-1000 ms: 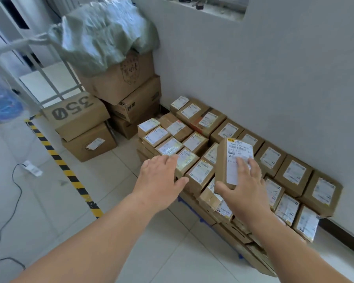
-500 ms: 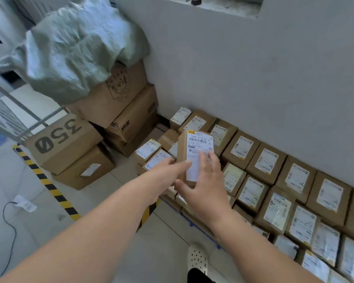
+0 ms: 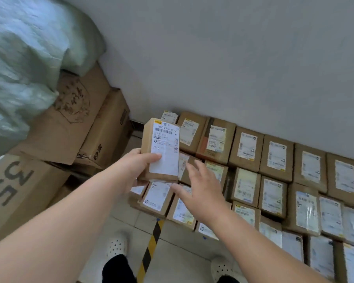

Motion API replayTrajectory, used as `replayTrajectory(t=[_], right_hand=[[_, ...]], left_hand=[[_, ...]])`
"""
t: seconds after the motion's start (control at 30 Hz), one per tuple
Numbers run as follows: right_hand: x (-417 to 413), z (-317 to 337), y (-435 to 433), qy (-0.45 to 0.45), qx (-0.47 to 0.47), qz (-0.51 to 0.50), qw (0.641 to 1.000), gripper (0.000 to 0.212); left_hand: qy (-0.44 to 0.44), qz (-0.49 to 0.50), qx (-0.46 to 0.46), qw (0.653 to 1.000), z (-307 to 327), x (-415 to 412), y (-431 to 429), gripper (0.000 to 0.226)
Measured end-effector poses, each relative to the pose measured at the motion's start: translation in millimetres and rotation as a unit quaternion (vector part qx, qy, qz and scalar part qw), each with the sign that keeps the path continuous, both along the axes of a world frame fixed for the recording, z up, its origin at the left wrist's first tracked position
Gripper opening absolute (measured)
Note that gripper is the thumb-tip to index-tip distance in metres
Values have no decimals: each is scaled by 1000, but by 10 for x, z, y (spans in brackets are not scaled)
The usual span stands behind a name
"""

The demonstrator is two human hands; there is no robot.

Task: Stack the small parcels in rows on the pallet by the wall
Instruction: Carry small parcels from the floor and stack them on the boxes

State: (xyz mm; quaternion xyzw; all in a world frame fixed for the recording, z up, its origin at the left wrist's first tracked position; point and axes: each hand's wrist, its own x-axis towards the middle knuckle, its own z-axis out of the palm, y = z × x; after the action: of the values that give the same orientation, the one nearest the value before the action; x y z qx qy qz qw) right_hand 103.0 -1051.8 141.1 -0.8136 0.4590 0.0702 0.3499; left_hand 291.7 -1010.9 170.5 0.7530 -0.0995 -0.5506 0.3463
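Gripping hand: the left hand (image 3: 138, 167) holds a small parcel (image 3: 161, 148), thumb pressed on the lower part of its white shipping label, the other fingers curled behind and under the cardboard
Small parcel: a brown carton standing upright on a short end, label turned to the camera, with a barcode and "E716" readable; it is held in the air above the left end of the stack, near the corner
Free hand: the right hand (image 3: 200, 193) holds nothing, fingers straight and spread wide, palm down, just right of and below the small parcel; whether its thumb touches the carton cannot be told
Stack: the stacked parcels (image 3: 274, 160) lie flat with labels up, edge to edge in rows that run along the foot of the wall (image 3: 233, 58), the back row close against it
Pallet: hidden under the stacked parcels
Corner: large cartons (image 3: 104, 135) are piled at the left, with a pale green woven sack (image 3: 25, 58) slumped on top
Near left: a carton marked "350" (image 3: 12, 190) sits in front of that pile
Floor: pale tiles (image 3: 176, 237) carry a yellow and black striped tape (image 3: 151, 242) between two white perforated clogs (image 3: 117, 246)
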Motion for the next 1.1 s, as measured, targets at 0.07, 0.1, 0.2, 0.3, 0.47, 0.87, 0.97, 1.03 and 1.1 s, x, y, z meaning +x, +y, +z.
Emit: replayTrajectory(t=[0.07,0.1,0.2,0.3,0.47,0.87,0.97,1.03,1.1], right_hand=[[137,-273,-33,54,-3,-36,998,72],[197,-411,-41,80,-8,-48,996,69],[288,-793,-67,144,-15,-95,985,61],[318,-1137,-102,186,-18,-120,975,54],[251,-1786,-347,232,-41,-95,967,43],[79,-2731,-725,248,-97,-100,959,49],[-13,-2770,-712,269,-139,-129,944,47],[-42,-2765,-702,279,-135,-140,940,48],[-17,-2721,-657,273,-124,-154,942,49]], left_hand=[[1,-27,-5,1000,-181,326,-144,38],[3,-42,-8,999,-275,466,-198,38],[11,-81,-18,996,-519,752,-316,31],[18,-107,-29,994,-766,935,-420,17],[1,-123,-78,989,-1274,1065,-677,16],[-16,-179,-177,968,-2389,729,-1205,11],[-21,-171,-207,963,-2500,757,-1210,11],[-9,-162,-211,964,-2487,796,-1195,12],[1,-164,-216,963,-2423,854,-1144,12]])
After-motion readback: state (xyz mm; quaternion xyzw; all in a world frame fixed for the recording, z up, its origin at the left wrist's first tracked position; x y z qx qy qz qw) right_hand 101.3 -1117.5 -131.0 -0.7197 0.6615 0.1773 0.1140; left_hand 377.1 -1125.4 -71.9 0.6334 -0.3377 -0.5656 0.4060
